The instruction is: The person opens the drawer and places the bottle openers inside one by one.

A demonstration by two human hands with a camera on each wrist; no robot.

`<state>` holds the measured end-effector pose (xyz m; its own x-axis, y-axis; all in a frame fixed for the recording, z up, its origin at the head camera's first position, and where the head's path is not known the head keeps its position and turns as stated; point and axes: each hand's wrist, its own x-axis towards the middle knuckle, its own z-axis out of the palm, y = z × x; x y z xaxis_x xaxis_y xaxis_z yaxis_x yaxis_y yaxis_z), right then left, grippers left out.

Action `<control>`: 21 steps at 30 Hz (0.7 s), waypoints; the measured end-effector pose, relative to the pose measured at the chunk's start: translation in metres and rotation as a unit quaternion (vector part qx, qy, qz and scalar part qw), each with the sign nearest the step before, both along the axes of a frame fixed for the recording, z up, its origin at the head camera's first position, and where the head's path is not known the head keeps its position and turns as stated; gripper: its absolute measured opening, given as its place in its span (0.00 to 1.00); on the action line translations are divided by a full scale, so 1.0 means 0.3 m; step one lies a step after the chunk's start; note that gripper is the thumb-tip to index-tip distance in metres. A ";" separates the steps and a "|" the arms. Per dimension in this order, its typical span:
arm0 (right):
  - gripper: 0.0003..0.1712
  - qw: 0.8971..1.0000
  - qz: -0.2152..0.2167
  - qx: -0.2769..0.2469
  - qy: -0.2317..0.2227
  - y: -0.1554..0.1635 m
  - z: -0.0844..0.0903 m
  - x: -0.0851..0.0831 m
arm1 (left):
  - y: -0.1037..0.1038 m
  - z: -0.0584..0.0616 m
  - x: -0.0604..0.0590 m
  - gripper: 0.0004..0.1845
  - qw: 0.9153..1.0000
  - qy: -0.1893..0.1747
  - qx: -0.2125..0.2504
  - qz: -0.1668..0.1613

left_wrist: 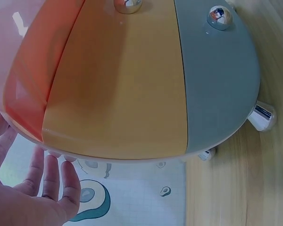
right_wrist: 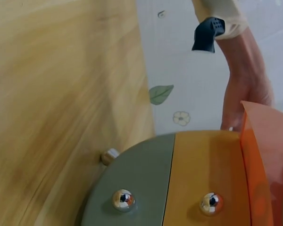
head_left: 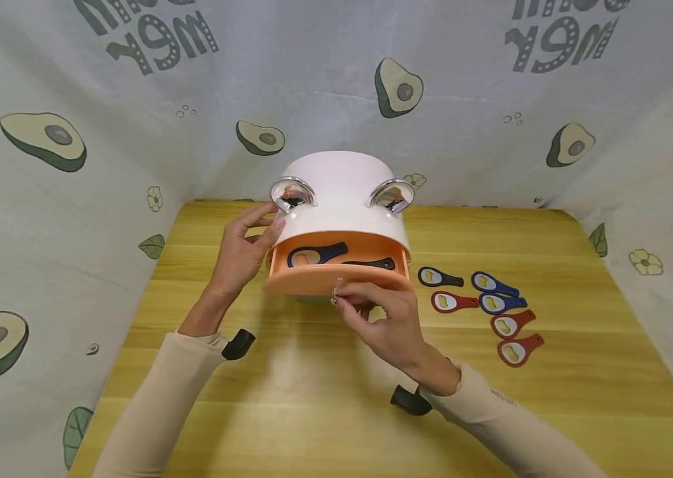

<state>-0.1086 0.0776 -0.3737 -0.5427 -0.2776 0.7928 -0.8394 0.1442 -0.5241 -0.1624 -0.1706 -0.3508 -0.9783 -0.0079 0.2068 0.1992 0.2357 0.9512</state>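
A small white drawer cabinet with two chrome ear-like handles stands on the table. Its orange top drawer is pulled out. Inside lie a dark blue bottle opener and a black bottle opener, the latter partly hidden by the drawer front. My right hand pinches the drawer's metal knob between thumb and fingers. At the cabinet's left side, my left hand rests its fingers against the wall. Below sit a mustard drawer and a grey-green drawer, both closed flush.
Right of the cabinet lie several bottle openers: a black one, blue ones and red ones. Short metal legs hold the cabinet off the wooden table. An avocado-print cloth hangs behind and at the sides.
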 end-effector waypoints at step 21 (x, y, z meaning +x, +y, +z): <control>0.11 0.999 -0.031 0.000 -0.038 -0.012 -0.008 -0.102 | -0.003 -0.003 0.001 0.21 1.000 0.000 0.000 0.000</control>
